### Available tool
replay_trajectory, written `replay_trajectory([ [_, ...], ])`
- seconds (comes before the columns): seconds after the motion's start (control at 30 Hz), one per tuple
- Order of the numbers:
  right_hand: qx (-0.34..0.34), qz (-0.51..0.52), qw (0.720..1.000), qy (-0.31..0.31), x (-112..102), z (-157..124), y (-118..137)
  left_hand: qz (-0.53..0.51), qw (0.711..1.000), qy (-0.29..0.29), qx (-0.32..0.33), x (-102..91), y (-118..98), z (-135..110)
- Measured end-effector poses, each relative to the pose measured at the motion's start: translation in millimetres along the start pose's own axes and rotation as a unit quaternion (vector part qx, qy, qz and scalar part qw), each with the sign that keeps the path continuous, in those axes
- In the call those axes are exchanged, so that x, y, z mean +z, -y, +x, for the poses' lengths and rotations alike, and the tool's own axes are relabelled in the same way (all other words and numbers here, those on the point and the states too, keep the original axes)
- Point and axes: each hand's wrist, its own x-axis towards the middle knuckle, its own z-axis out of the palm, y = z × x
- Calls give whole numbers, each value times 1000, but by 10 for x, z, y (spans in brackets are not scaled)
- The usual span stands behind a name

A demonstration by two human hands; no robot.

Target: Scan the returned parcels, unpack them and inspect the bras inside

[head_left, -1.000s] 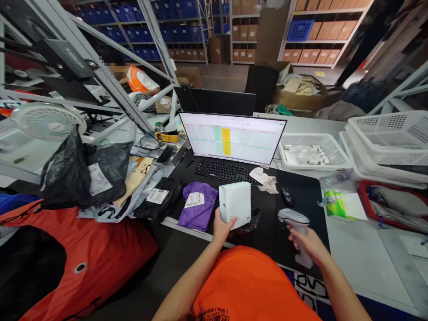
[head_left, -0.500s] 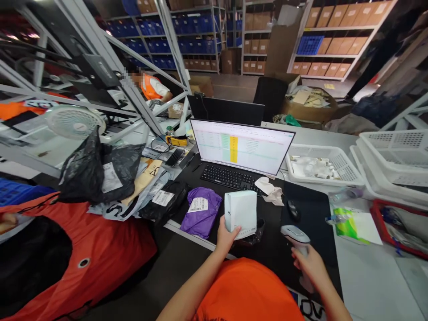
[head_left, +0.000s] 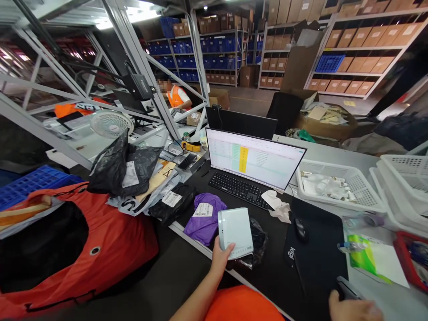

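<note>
My left hand (head_left: 221,254) grips a pale blue-white box (head_left: 236,231) by its lower left corner, thumb on the front face. The box is upright and leans back slightly, above the black desk mat. Behind it lies a crumpled dark plastic bag (head_left: 258,243). At the lower right edge, my right hand (head_left: 354,308) is smeared by motion and partly cut off. It is closed at the grey barcode scanner (head_left: 348,287), whose head shows above the thumb. A purple parcel (head_left: 204,216) with a white label rests left of the box.
A monitor (head_left: 256,158) and keyboard (head_left: 237,187) stand behind the box. Right are a mouse (head_left: 301,229), white baskets (head_left: 364,189) and a red tray (head_left: 406,256). Bagged parcels (head_left: 133,171) pile up left, above an open red sack (head_left: 123,249). A person (head_left: 179,97) sits beyond.
My right hand has moved right and down with the scanner to the desk's right side. The box sits slightly lower and further left in view. The camera view has tilted and turned left.
</note>
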Motion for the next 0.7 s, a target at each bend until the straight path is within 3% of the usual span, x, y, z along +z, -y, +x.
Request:
replay_trajectory([
  [0.03,-20,25,999,3,108,-163,184,-13,1000,-7,-9,-5,40,-32],
  [0.1,-79,120,978,150,377,-543,549,-39,998,-8,-50,-15,128,-110],
  [0.17,-104,190,913,347,661,-916,865,-68,990,17,-124,-38,204,-206],
  [0.2,-131,193,879,415,785,-1067,992,-84,983,30,-159,-59,231,-256],
  [0.23,-166,192,864,435,884,-1181,1095,-101,977,42,-185,-88,249,-303],
  [0.33,-194,199,877,391,984,-1303,1257,-142,968,64,-199,-230,273,-400],
  [0.47,-153,227,915,298,687,-1335,1062,-123,965,122,-198,-485,304,-392],
  [0.57,-100,226,949,198,333,-1624,548,-73,964,163,-196,-632,330,-343],
  [0.7,44,179,982,-36,-188,-2374,-398,-19,953,224,-201,-670,347,-407],
])
